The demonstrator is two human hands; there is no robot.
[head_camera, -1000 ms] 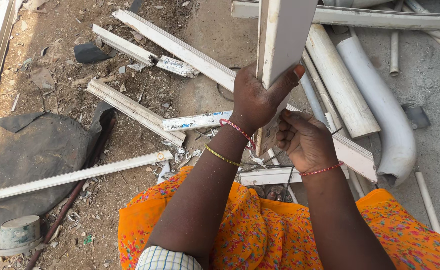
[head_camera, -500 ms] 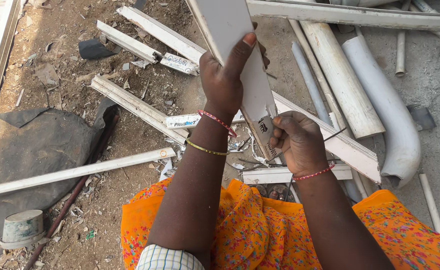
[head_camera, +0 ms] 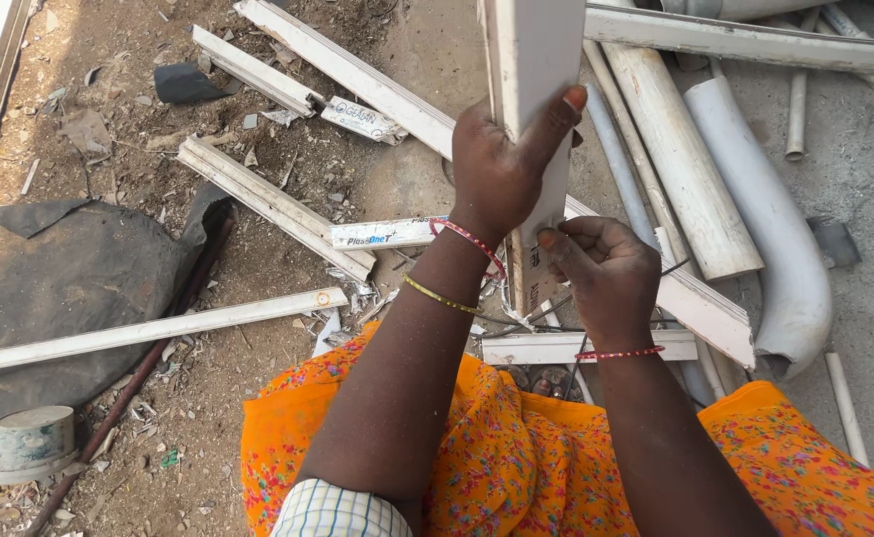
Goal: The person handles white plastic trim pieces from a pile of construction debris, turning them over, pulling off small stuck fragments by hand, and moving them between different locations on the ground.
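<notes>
Gripping the white plastic channel strip (head_camera: pixel 531 60) upright, my left hand (head_camera: pixel 502 164) is clamped around it above the littered ground, steadying it. My right hand (head_camera: pixel 606 273) is closing its grip at the strip's lower end, pinching a thin dark wire (head_camera: pixel 556 308) beside the pale pipes (head_camera: pixel 755 209).

We see hard daylight from above; the white plastic channel strip (head_camera: pixel 534 60) glares near blown-out. Short dark shadows under scattered white pipes (head_camera: pixel 696 189). Focus sharp throughout, no motion blur; slight wide-angle bending at edges.
</notes>
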